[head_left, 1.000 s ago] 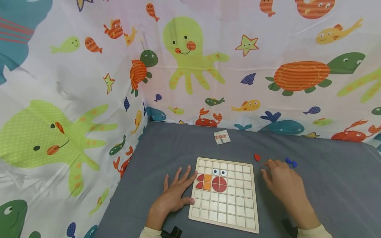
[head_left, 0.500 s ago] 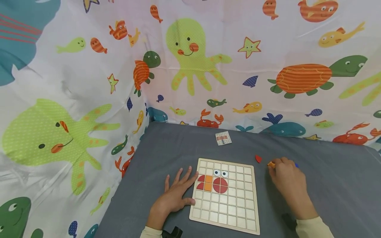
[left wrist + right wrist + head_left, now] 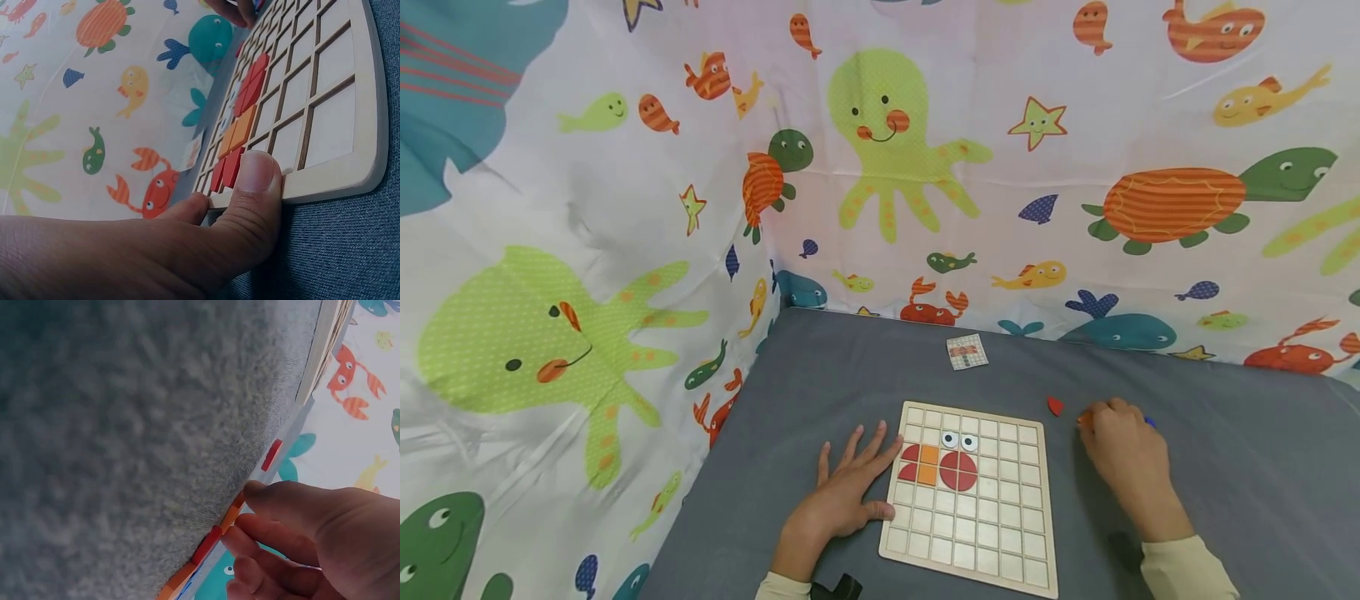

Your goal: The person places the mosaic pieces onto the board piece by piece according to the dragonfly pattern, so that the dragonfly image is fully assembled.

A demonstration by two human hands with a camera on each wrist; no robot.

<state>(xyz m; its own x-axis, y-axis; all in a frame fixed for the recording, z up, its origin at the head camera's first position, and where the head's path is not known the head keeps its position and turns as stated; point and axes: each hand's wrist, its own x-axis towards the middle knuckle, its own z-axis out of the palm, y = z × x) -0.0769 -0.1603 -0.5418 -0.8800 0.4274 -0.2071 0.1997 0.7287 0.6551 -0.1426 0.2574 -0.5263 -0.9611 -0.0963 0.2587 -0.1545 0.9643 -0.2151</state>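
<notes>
My left hand (image 3: pixel 838 504) lies with fingers spread at the left edge of a wooden grid board (image 3: pixel 955 546); its thumb rests on the rim in the left wrist view. The board bears red quarter pieces (image 3: pixel 958 471), orange squares (image 3: pixel 928 465) and two eye pieces (image 3: pixel 959 441). Right of the board, my right hand (image 3: pixel 1127 467) pinches an orange piece (image 3: pixel 230 517) between thumb and fingers, low at the cloth. Beside that piece are a red piece (image 3: pixel 207 545) and another orange one (image 3: pixel 175 582). A blue piece (image 3: pixel 1150 422) is partly hidden behind the hand.
A single red piece (image 3: pixel 1056 406) lies between the board and my right hand. A small patterned card (image 3: pixel 967 352) lies behind the board on the grey cloth (image 3: pixel 850 367). A curtain with sea animals (image 3: pixel 880 275) stands along the back and left.
My right hand has shifted slightly right and its fingers have come together on the orange piece, covering most of the blue pieces. My left hand stays at the board's edge.
</notes>
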